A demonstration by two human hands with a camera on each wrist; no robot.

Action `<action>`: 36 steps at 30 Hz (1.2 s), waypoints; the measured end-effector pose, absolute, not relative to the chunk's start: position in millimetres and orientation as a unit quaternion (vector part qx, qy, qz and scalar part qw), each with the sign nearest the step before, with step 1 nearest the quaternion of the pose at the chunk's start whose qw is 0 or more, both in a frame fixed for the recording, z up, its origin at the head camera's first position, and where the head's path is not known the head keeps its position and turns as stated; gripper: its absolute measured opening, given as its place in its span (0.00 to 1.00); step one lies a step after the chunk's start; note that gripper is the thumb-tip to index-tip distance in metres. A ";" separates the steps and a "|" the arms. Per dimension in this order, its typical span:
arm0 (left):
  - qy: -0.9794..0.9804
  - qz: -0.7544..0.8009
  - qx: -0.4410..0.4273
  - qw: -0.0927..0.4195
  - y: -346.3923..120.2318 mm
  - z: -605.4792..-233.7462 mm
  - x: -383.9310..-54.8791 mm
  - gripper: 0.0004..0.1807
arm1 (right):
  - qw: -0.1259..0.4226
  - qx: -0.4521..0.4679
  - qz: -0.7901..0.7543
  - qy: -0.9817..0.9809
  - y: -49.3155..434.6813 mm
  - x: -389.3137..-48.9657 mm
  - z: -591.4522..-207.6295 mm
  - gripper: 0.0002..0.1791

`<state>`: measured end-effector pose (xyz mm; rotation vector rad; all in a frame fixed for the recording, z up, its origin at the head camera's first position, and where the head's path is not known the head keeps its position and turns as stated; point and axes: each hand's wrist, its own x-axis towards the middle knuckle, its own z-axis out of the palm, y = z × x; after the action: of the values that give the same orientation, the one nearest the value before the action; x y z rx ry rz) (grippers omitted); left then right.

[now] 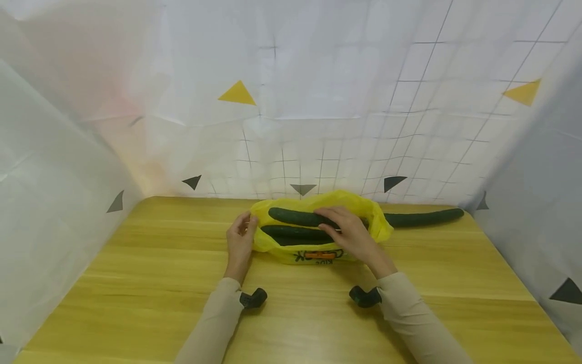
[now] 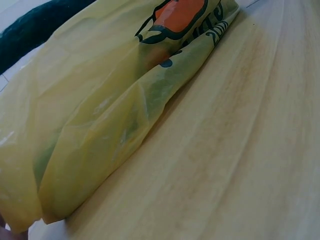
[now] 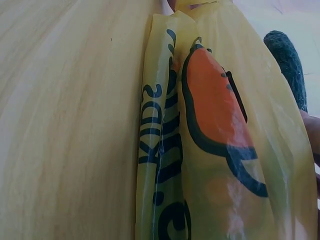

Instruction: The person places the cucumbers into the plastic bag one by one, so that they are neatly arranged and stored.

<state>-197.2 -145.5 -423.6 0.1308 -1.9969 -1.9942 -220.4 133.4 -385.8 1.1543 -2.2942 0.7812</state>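
A yellow plastic bag (image 1: 282, 256) with a printed front lies at the back middle of the table, its mouth spread wide. At its left end, my left hand (image 1: 239, 242) pinches the bag's edge between thumb and fingers. My right hand (image 1: 353, 233) reaches over the front rim and grips a dark green cucumber (image 1: 291, 216) near its right part. That cucumber (image 3: 287, 62) sticks up above the rim in the right wrist view. Just in front of it, another cucumber (image 1: 291, 234) lies inside the bag, its right end hidden by my right hand.
One more cucumber (image 1: 425, 218) lies on the wooden table (image 1: 150, 263) right of the bag, along the back edge. White sheeting (image 1: 318, 101) with grid lines and triangles rises behind and on both sides. A dark wrist mount (image 1: 253, 299) juts from each sleeve.
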 end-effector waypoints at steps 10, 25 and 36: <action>-0.691 -0.703 0.049 0.159 -146.1 -421.3 -197.9 0.18 | 0.204 0.407 0.263 -0.851 126.3 -223.3 -389.1 0.21; -0.711 -0.679 0.043 0.175 -146.2 -419.8 -198.1 0.16 | 0.168 0.381 0.256 -0.872 118.3 -230.1 -395.8 0.19; -0.695 -0.691 0.045 0.194 -146.2 -447.0 -215.6 0.20 | 0.147 0.357 0.255 -0.887 116.0 -237.7 -396.8 0.18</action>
<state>-215.6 -146.2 -447.0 0.1251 -1.9477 -1.9384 -237.7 116.0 -396.8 1.0271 -2.5513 0.7339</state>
